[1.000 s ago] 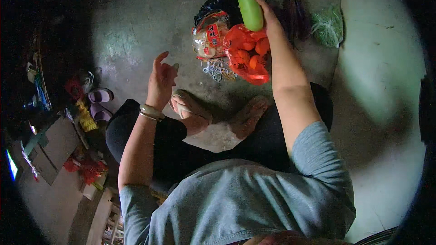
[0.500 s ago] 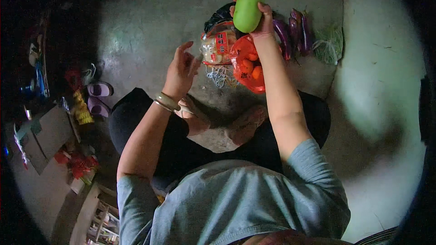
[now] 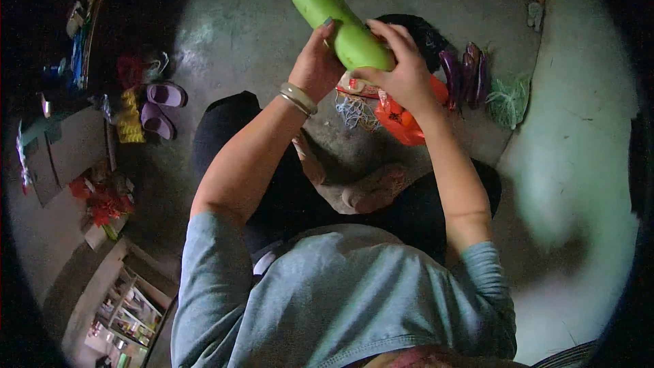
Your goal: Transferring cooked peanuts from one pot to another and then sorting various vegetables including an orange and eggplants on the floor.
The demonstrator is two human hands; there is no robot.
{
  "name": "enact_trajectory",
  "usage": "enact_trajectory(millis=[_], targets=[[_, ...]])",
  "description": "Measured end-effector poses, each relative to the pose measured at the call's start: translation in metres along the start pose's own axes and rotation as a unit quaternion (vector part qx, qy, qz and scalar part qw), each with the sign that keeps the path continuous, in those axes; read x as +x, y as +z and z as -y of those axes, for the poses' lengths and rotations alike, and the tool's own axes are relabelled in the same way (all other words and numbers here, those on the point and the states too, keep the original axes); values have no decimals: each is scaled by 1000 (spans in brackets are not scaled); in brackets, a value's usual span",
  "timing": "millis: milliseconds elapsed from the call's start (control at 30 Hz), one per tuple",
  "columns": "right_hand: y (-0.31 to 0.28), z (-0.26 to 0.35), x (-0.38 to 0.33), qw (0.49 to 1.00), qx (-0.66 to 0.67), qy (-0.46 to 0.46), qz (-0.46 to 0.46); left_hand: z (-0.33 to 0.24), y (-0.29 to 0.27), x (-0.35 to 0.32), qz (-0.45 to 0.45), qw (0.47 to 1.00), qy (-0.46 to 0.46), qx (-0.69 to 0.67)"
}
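Note:
A long pale-green bottle gourd (image 3: 343, 26) is held up in front of me, tilted with its stem end to the far left. My left hand (image 3: 319, 61) grips it along its left side, thumb on top. At its near right end, my right hand (image 3: 403, 68) curls around it. Beneath and behind the right hand, a red plastic bag (image 3: 409, 126) with orange round items lies on the floor, partly covered. A tangle of pale string (image 3: 357, 110) is beside the bag, close to a mostly hidden package (image 3: 351, 86).
Several purple eggplants (image 3: 470, 75) and a bundle of greens in a clear bag (image 3: 509, 101) lie to the right. A black bag (image 3: 419, 37) is behind my right hand. Purple slippers (image 3: 160, 109) and a yellow bag (image 3: 131, 119) are at left. A pale wall (image 3: 579, 109) bounds the right side.
The gourd has come down and left from the top, now slanting. My left hand, empty before, has taken hold of it; my right hand has shifted to its near end.

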State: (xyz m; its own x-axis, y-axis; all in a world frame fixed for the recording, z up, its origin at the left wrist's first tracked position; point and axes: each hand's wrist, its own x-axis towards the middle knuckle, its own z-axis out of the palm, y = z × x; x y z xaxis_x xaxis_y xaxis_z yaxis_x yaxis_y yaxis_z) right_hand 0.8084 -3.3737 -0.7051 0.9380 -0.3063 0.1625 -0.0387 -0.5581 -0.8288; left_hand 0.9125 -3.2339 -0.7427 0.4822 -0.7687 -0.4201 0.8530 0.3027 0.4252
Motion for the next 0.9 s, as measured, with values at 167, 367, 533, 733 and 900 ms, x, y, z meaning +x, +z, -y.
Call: enact_trajectory(millis=[167, 367, 533, 733, 900], targets=[[-12, 8, -25, 890, 401, 215, 4, -7, 5, -4, 64, 998, -2, 24], [5, 6, -26, 885, 390, 229, 110, -7, 0, -9, 61, 998, -21, 28], [18, 19, -29, 865, 414, 265, 104, -8, -4, -12, 22, 990, -3, 138], [30, -2, -34, 799, 485, 345, 86, -10, -5, -12, 40, 986, -4, 160], [51, -118, -19, 874, 317, 368, -13, 0, -15, -9, -81, 949, 49, 302]])
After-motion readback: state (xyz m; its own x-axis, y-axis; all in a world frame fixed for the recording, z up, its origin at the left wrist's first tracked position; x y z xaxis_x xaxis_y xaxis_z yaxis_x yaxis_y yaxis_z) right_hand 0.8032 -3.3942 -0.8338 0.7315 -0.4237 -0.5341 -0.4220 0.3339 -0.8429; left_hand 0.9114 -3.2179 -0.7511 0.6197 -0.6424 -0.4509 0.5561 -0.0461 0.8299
